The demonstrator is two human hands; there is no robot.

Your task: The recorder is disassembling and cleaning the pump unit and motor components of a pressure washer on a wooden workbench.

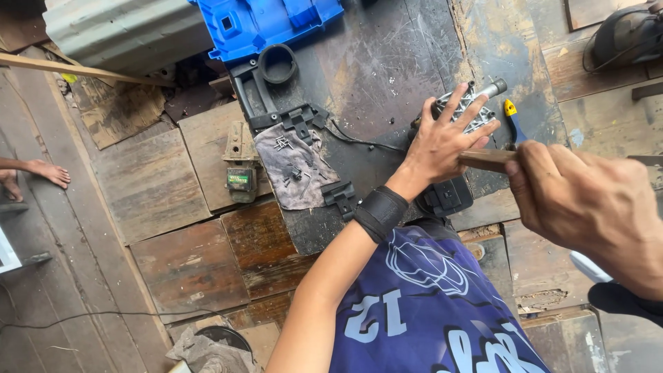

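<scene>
A silver metal engine part (pixel 467 105), ribbed and finned with a short cylindrical stub at its upper right end, lies flat on the dark, scratched surface (pixel 387 62). The left hand (pixel 445 141) presses down on it with fingers spread. A brown wooden handle (pixel 487 159) runs level just below the part, its right end gripped in the right hand (pixel 587 200).

A grey rag (pixel 295 173) strewn with screws (pixel 282 144) lies on the dark work board (pixel 373 62); a blue plastic housing (pixel 266 24) sits at twelve o'clock, a bare foot (pixel 47 173) at nine o'clock.
</scene>
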